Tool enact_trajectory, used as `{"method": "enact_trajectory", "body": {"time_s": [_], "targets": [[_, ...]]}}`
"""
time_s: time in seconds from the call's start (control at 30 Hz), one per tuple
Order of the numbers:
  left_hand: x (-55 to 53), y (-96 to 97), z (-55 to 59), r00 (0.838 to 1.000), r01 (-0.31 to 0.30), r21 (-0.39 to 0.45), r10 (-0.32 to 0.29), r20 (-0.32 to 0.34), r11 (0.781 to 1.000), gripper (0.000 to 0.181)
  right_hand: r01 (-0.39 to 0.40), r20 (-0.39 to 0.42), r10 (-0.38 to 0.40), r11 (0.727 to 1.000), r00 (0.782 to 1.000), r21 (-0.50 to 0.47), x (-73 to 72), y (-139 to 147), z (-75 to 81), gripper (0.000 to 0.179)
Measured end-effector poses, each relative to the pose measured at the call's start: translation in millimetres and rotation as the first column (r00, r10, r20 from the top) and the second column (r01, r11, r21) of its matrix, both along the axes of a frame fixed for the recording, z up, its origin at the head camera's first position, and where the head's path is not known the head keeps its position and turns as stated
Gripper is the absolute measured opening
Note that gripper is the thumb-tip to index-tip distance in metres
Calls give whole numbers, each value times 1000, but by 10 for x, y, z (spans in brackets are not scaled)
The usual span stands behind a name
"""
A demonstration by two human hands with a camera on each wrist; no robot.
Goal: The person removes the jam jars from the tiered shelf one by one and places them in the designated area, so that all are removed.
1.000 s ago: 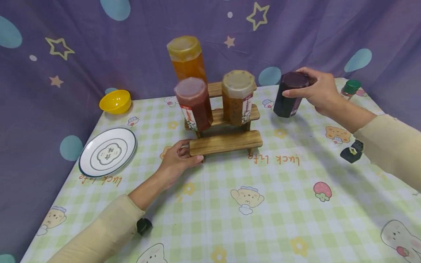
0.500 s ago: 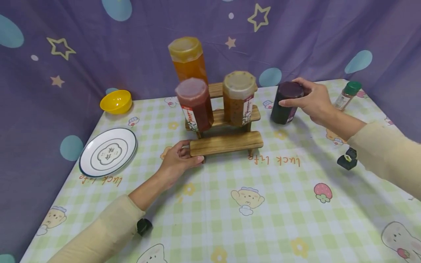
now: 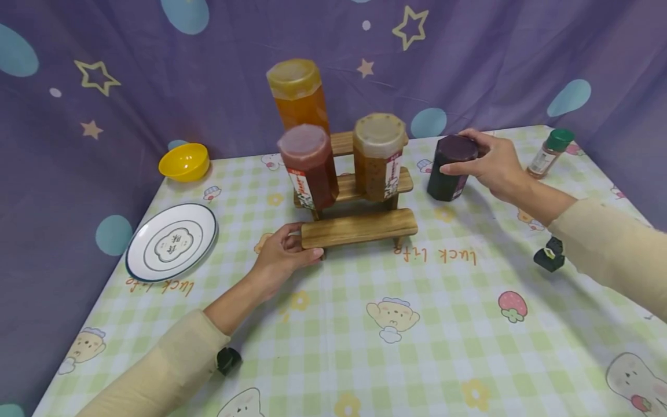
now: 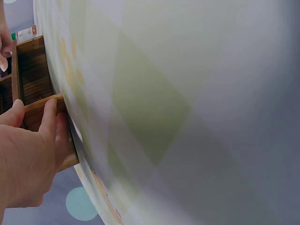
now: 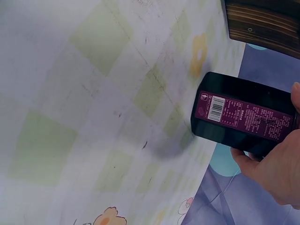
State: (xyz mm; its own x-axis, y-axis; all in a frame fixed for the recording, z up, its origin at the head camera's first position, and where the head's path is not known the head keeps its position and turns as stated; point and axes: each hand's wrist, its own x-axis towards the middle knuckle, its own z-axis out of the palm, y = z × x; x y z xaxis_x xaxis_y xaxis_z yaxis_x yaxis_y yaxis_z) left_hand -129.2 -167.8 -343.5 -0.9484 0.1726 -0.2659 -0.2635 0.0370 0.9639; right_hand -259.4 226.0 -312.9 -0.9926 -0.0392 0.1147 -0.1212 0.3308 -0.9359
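Head view: your left hand (image 3: 278, 259) grips the rack (image 3: 359, 229), near left. Your right hand (image 3: 494, 164) grips the dark jar (image 3: 446, 182)

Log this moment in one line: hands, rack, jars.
left hand: grips wooden rack, left end | right hand: holds dark jar, right of rack | red jar, brown jar: middle step

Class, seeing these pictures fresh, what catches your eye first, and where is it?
The orange jar, red jar and amber jar stand out first, on the wooden stepped rack near the centre. To their right, the right hand grips a dark jar, while the left hand holds the rack's lowest step by its left end. A yellow bowl brightens the far left.
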Motion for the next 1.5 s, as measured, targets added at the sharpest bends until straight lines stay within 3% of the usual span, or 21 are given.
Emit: {"method": "enact_trajectory", "body": {"time_s": [0.3,0.57,0.73,0.9,1.13,1.5], "targets": [[-1,7,4,1000,-5,-4,5,-1,1000,78,1,-56,6,993,998,121,-19,44,-29,60],[6,15,6,1000,-9,7,9,10,1000,79,-26,-94,40,989,995,148,-34,52,-55,56],[12,17,9,1000,-9,3,9,14,1000,79,-48,-15,50,990,999,132,-13,49,-10,66],[8,11,8,1000,-7,11,6,13,1000,80,-92,86,86,994,993,63,-23,10,175,74],[4,5,3,1000,-3,18,3,4,1000,81,-98,49,99,995,994,-25,-96,-126,550,69],[0,9,-4,1000,-14,10,14,0,1000,80,-164,-16,166,984,986,76,-143,-369,925,64]]}}
